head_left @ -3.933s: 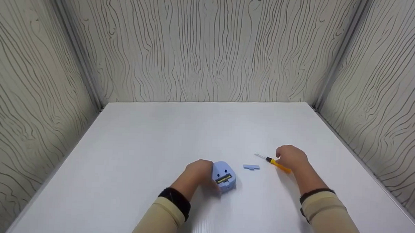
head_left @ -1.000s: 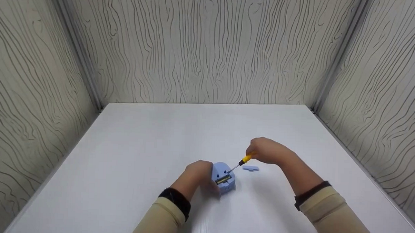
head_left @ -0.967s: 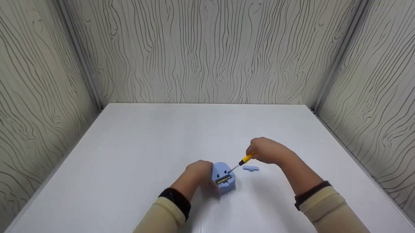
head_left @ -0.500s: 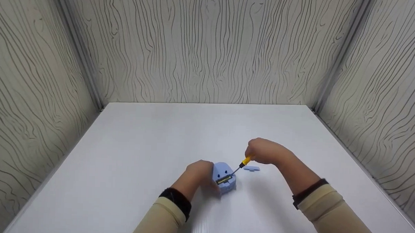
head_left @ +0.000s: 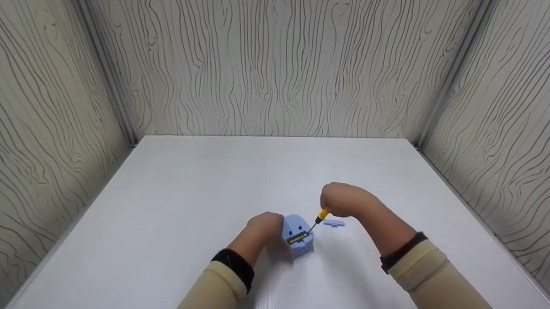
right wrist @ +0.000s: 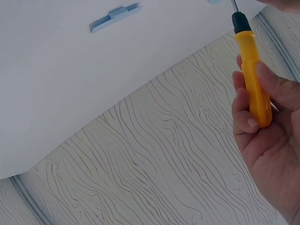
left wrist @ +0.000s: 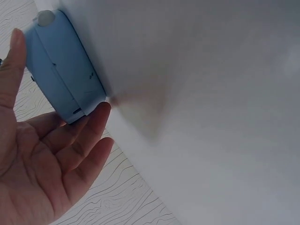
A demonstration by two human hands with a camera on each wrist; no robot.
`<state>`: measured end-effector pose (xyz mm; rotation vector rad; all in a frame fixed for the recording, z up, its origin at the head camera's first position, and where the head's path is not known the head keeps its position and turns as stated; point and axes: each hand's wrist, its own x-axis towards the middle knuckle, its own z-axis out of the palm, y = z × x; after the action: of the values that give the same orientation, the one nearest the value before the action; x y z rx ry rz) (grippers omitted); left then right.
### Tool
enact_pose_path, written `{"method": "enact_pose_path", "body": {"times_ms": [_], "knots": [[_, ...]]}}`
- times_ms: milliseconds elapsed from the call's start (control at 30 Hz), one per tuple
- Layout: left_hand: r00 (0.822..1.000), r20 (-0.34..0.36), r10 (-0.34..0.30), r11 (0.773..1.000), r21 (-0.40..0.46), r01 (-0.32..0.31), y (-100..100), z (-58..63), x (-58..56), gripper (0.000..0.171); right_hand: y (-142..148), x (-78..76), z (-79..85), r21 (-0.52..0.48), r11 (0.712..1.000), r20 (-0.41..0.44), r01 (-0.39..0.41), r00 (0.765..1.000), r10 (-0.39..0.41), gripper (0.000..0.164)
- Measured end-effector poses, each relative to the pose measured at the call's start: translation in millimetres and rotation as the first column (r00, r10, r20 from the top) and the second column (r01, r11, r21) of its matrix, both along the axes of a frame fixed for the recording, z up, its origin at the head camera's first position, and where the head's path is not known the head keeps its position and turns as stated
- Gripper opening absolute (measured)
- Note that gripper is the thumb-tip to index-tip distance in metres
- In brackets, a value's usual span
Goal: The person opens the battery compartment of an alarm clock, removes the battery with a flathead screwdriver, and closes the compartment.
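A light blue plastic device (head_left: pixel 292 222) with rounded corners stands on the table, its open battery compartment and two dark holes facing up. My left hand (head_left: pixel 264 227) grips it from the left; in the left wrist view, the thumb and fingers (left wrist: pixel 96 124) hold its opposite sides. A yellow-handled screwdriver (right wrist: pixel 253 79) with a black collar is in my right hand (head_left: pixel 346 199), thumb and fingers wrapped round the handle. Its thin shaft slants down to the left, with the tip at the right end of the compartment, where something yellowish lies.
A small light blue battery cover (head_left: pixel 334 223) lies on the white table (head_left: pixel 200 184), just right of the device and below the right hand. Wood-patterned panels (head_left: pixel 269 63) rise at the back and both sides.
My right hand has picked the screwdriver up from the table and brought it left to the device. Over the last second its tip shifted slightly right and down. The left hand stays put.
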<state>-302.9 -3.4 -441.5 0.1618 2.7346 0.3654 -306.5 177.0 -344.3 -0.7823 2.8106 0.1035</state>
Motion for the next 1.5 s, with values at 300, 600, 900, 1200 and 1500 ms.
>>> {"method": "enact_pose_path", "body": {"times_ms": [300,600,900,1200,1500], "knots": [[0.999,0.036,0.035,0.999,0.028,-0.036,1,0.9,-2.1,0.077,-7,-3.8,1.1,0.043,0.997,0.028,0.068,0.997,-0.069,0.011],[1.0,0.026,0.017,0.999,0.048,-0.018,1,2.5,1.4,0.078,7,-13.9,-5.4,-0.009,1.0,0.046,0.023,0.999,-0.022,0.008],[1.0,-0.014,-0.018,1.0,0.023,0.018,-2,6.6,6.7,0.086,32,-27.9,-22.5,-0.149,0.989,0.074,0.013,0.997,-0.002,0.009],[1.0,-0.009,-0.004,0.999,0.038,0.005,-1,6.5,7.3,0.088,59,-38.5,-49.8,-0.274,0.948,0.199,0.164,0.974,-0.11,0.014],[1.0,-0.019,-0.02,1.0,0.022,0.02,-2,6.8,6.1,0.087,74,-44.6,-72.5,-0.344,0.892,0.348,0.292,0.922,-0.167,0.015]]}}
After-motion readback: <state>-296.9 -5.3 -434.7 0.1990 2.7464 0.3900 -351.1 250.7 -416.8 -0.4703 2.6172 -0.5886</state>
